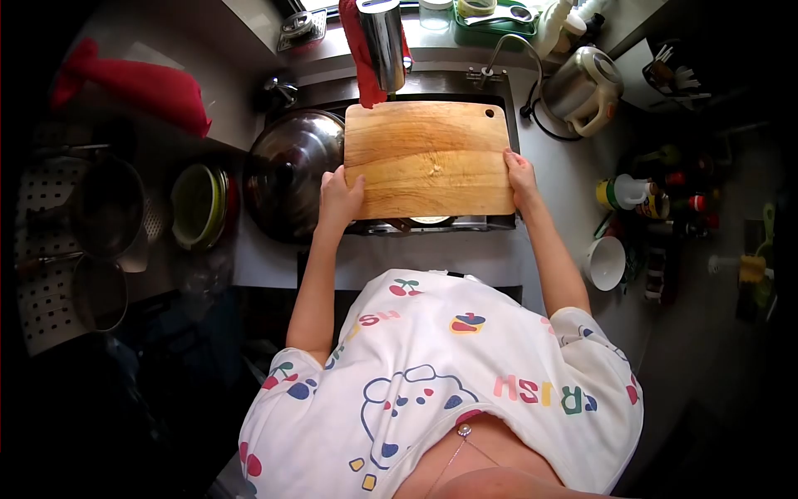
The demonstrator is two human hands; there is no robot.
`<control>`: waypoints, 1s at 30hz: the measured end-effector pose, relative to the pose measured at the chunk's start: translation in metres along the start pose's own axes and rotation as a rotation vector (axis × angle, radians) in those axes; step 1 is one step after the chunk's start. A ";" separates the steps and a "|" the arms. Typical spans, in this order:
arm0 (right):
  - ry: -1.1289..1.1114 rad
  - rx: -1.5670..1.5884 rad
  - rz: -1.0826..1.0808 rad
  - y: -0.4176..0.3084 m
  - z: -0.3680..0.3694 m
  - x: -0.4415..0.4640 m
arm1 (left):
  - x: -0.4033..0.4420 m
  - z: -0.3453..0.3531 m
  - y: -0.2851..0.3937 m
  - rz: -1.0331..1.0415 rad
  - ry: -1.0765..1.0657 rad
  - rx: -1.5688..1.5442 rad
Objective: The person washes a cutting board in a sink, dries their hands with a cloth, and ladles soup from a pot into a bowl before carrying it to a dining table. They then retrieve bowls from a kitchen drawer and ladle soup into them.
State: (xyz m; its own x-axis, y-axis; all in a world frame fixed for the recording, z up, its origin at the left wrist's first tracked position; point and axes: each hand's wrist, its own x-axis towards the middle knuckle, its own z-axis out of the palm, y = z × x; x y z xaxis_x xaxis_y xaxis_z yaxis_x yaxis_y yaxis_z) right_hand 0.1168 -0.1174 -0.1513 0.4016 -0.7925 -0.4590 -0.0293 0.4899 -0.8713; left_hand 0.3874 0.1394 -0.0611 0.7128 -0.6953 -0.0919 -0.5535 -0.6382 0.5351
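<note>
A wooden cutting board (428, 162) with a small hole in its far right corner is held up flat over the sink (453, 83). My left hand (340, 198) grips its left edge, thumb on the top face. On the right edge my right hand (522, 178) is closed round the board, its thumb on top and its fingers out of sight below. Most of the sink is hidden under the board. Left of the board lies a large round metal lid (293, 170), close to my left hand.
Beyond the board stands a shiny metal cylinder (382, 46) by a red cloth (357, 50). An electric kettle (583, 90) is at the back right, a white bowl (605, 264) nearer on the right. Stacked bowls (195, 206) and hanging pans (108, 208) are on the left.
</note>
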 end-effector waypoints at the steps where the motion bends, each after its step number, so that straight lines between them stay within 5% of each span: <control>1: -0.008 0.004 0.000 0.003 -0.001 0.002 | 0.001 -0.001 0.002 0.000 -0.009 0.015; 11: -0.013 0.015 -0.054 -0.001 0.009 0.000 | 0.044 0.023 0.048 0.401 0.113 -0.075; 16: -0.031 -0.012 -0.112 -0.016 0.019 -0.004 | 0.108 0.073 0.074 0.297 0.203 -0.582; 23: -0.042 -0.050 -0.178 -0.029 0.025 -0.003 | 0.133 0.068 0.103 0.220 0.008 -0.624; 26: -0.043 -0.071 -0.193 -0.028 0.024 0.000 | 0.145 0.076 0.101 0.189 0.107 -0.499; 30: -0.031 -0.068 -0.165 -0.028 0.028 0.000 | 0.141 0.065 0.114 0.243 -0.137 -0.441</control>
State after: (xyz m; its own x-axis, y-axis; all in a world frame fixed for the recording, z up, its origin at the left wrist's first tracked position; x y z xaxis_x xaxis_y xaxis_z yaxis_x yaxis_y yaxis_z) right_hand 0.1438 -0.1211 -0.1224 0.4337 -0.8480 -0.3047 -0.0219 0.3281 -0.9444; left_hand 0.3968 -0.0532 -0.0678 0.5071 -0.8618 -0.0138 -0.4411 -0.2732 0.8549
